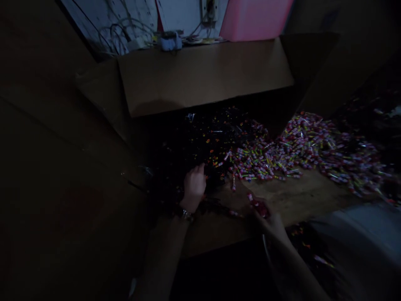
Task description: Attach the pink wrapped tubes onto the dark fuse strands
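— Where are the wrapped candies point(261, 207)?
— In our right hand point(270, 221), closed around a few; the candy heap point(300, 146) lies beyond.
— Our left hand point(194, 186)?
— Resting curled on dark plastic point(188, 142); grip unclear.

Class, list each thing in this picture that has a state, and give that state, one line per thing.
Cardboard box: open, flaps spread.
Candy pile: loose, scattered over the surface.
Left hand: fingers curled, resting on dark wrappers.
Right hand: closed around a few candies.
Wristwatch: worn on the left wrist.
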`<state>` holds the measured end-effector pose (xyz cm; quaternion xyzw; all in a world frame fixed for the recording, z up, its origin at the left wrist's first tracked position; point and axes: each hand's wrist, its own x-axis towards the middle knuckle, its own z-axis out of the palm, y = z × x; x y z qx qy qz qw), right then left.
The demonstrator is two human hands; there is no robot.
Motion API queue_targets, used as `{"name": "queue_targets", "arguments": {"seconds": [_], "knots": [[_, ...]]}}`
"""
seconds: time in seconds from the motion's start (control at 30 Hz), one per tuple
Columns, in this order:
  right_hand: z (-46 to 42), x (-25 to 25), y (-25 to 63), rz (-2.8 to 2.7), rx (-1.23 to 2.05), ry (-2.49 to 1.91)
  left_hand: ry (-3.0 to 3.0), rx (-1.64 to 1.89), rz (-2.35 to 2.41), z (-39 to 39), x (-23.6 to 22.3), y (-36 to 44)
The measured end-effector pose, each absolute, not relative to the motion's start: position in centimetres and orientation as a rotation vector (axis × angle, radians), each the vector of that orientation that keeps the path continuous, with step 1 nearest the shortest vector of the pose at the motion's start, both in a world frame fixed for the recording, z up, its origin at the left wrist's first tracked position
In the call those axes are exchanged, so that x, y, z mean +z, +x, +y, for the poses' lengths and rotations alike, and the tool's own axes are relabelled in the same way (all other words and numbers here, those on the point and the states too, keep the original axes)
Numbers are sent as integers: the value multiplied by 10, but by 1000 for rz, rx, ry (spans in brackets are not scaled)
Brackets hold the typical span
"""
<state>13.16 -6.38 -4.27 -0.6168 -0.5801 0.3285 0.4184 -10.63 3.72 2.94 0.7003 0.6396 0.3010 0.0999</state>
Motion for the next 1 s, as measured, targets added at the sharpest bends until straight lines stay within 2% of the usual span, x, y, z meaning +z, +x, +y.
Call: {"name": "queue_targets", "arguments": {"seconds": [0.13, 0.3, 0.37, 0.6, 1.0], "knots": [[-72, -13, 108, -1381, 986, -1360, 1910, 1039, 1730, 6, 32, -85], [-76, 16, 91, -1212, 1166, -1297, 919, 1210, 1122, -38, 39, -56], [-78, 21, 93, -1189, 1186, -1322, 742, 1221, 1049, -45, 42, -52], [-86, 30, 112, -1276, 1280, -1402, 762, 1287, 1038, -46, 49, -57], [-88, 46, 122, -1243, 1488, -1347, 863, 1201, 883, -47, 53, -69]]}}
